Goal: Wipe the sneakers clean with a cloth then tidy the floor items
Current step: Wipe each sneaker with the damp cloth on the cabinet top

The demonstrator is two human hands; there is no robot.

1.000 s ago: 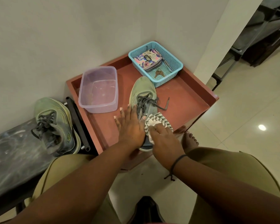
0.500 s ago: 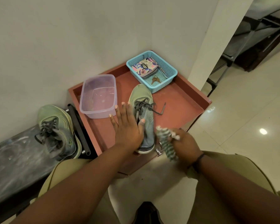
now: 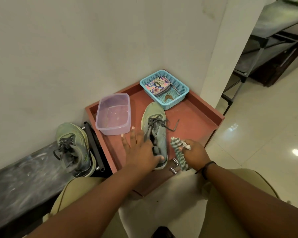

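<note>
Two green sneakers are in view, and the red-brown tray (image 3: pixel 193 117) set against the white wall serves as the landmark for all else. One sneaker (image 3: pixel 155 122) lies inside the tray, near its middle, toe pointing toward the wall and heel toward the tray's near edge, its dark laces loose with one end trailing onto the tray floor on the right. The left hand (image 3: pixel 141 152) rests on this shoe's heel end, thumb hooked over the collar on the right side while the other fingers lie spread and fairly straight along the shoe's left flank and the tray floor. The right hand (image 3: pixel 194 152) hangs over the tray's near right edge, just beside the shoe's heel and not touching it, fingers curled round a green-and-white striped cloth (image 3: pixel 179 152) whose loose end droops down past the tray's front. The second sneaker (image 3: pixel 74 148) sits outside the tray, to its left, on a dark bench (image 3: pixel 15 186), tilted with its toe toward the wall. Inside the tray, a clear purple-tinted tub (image 3: pixel 113 114) stands in the far left part, next to the shoe. A blue mesh basket (image 3: pixel 164 89) occupies the tray's far corner, just beyond the shoe's toe, holding a patterned pouch (image 3: pixel 157 85) and some keys (image 3: pixel 168 97)
</note>
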